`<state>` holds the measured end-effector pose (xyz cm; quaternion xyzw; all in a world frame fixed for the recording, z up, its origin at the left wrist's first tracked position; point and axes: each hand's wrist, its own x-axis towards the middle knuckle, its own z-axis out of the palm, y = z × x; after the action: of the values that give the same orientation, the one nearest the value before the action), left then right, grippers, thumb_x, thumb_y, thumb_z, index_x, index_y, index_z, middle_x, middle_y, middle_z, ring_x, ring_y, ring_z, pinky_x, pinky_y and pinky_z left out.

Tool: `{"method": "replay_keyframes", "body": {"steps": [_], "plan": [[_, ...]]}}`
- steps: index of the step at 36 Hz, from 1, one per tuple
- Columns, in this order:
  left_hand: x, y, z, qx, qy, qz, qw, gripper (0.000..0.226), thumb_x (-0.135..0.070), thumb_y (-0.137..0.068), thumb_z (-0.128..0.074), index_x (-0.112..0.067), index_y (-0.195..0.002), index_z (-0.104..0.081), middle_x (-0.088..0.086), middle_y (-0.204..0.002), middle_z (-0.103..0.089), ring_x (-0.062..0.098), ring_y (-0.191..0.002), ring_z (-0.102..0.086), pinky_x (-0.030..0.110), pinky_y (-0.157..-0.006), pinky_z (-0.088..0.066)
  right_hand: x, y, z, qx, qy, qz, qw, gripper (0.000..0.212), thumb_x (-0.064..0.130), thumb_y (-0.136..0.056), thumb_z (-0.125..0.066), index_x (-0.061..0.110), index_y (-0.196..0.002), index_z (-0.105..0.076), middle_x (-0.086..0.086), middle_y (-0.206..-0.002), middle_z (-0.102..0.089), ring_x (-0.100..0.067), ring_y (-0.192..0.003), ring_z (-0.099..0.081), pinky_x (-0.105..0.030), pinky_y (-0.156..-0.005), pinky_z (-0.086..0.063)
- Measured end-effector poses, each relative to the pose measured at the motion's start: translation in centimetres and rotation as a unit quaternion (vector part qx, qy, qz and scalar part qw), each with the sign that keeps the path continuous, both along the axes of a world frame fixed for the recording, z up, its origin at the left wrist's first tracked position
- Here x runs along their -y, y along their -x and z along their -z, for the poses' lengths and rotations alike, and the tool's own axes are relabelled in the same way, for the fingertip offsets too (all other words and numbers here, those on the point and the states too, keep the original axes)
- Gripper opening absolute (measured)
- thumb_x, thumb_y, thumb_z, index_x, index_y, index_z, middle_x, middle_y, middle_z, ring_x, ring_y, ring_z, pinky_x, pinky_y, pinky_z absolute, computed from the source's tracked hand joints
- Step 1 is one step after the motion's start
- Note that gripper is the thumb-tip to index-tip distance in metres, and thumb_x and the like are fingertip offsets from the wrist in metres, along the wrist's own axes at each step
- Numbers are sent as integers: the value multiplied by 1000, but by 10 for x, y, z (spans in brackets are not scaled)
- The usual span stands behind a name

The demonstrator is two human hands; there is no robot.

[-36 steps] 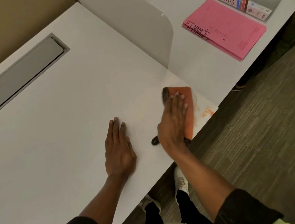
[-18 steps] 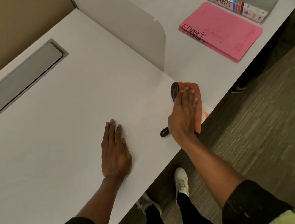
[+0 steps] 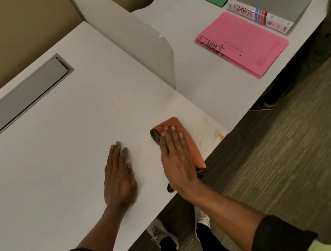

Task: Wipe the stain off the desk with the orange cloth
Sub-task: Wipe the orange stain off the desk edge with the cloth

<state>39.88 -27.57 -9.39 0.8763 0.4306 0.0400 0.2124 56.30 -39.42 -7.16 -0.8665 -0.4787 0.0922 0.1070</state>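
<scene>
Right hand (image 3: 177,159) flat on orange cloth (image 3: 191,143), stain (image 3: 216,134) just beside.

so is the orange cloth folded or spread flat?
Folded. The orange cloth shows a rolled dark edge at its far left and a narrow bunched shape under the flat right hand.

White desk (image 3: 60,159): orange cloth (image 3: 184,135), stain (image 3: 216,134), both hands flat.

Orange cloth (image 3: 191,143) flat on desk (image 3: 59,151) — stain (image 3: 216,134) just beside.
</scene>
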Motion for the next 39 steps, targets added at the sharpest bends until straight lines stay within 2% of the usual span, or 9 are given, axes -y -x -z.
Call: {"method": "replay_keyframes", "body": {"steps": [9, 11, 14, 18, 22, 27, 32, 35, 39], "plan": [[0, -1, -2, 10, -7, -1, 1000, 58, -37, -115, -27, -21, -170, -33, -11, -183, -14, 6, -170, -1, 41, -137, -15, -19, -52, 0, 6, -22, 145, 989, 63, 8, -100, -27, -5, -161, -22, -29, -170, -17, -42, -161, -13, -54, -130, -17], [0, -2, -1, 9, -6, 0, 1000, 58, -37, -115, -27, -21, -171, -32, -11, -183, -13, 6, -170, -1, 41, -137, -15, -13, -38, -1, -3, -35, 128, 991, 65, 5, -97, -20, -5, -161, -23, -29, -170, -17, -42, -161, -13, -55, -130, -17], [-2, 0, 1, 5, -3, 3, 1000, 59, -38, -115, -26, -21, -171, -30, -9, -183, -13, 8, -170, -2, 42, -138, -14, -6, 0, -2, -37, -38, 24, 998, 67, 5, -97, -7, -6, -161, -21, -29, -170, -14, -44, -161, -7, -56, -130, -16], [-2, -1, 2, 5, -5, 2, 1000, 59, -38, -115, -26, -21, -172, -29, -7, -184, -12, 9, -170, -3, 40, -137, -13, 15, 45, 3, -36, -16, -79, 996, 64, 13, -102, -24, -5, -163, -13, -29, -171, -9, -45, -160, -5, -55, -129, -19], [-2, 0, 1, 2, -3, 4, 1000, 59, -37, -115, -25, -20, -172, -27, -7, -184, -11, 10, -170, -2, 40, -138, -13, 40, 62, 2, -24, 17, -40, 999, 69, 13, -101, -36, -4, -163, -12, -28, -172, -8, -45, -161, -4, -56, -129, -20], [-1, 0, -2, -1, -2, 15, 1000, 58, -36, -117, -26, -19, -173, -25, -5, -184, -9, 13, -171, -1, 38, -137, -8, 21, 26, -7, -8, 36, 24, 999, 67, 11, -99, -19, -5, -163, -12, -27, -172, -7, -45, -161, -3, -57, -130, -13], [1, 0, -7, 1, 7, 14, 1000, 58, -33, -118, -29, -18, -173, -22, -5, -184, -6, 13, -171, 2, 33, -136, -1, -18, -9, -3, -6, 9, 119, 993, 67, 7, -96, -23, -5, -162, -20, -27, -171, -18, -41, -161, -12, -55, -131, -15], [2, 1, -9, 1, 12, 9, 1000, 58, -32, -118, -29, -19, -174, -21, -5, -184, -5, 14, -171, 2, 32, -134, 1, -15, 13, -1, -14, 5, 100, 995, 68, 6, -96, -17, -5, -163, -16, -28, -172, -13, -41, -162, -7, -55, -131, -13], [1, 3, -12, 12, 21, 10, 1000, 58, -31, -117, -29, -17, -174, -21, -3, -184, -6, 14, -171, 1, 31, -134, 0, 27, 81, -3, -22, 30, -2, 999, 70, 6, -96, -18, -4, -164, -5, -27, -173, 0, -44, -161, 3, -55, -131, -10]]}}
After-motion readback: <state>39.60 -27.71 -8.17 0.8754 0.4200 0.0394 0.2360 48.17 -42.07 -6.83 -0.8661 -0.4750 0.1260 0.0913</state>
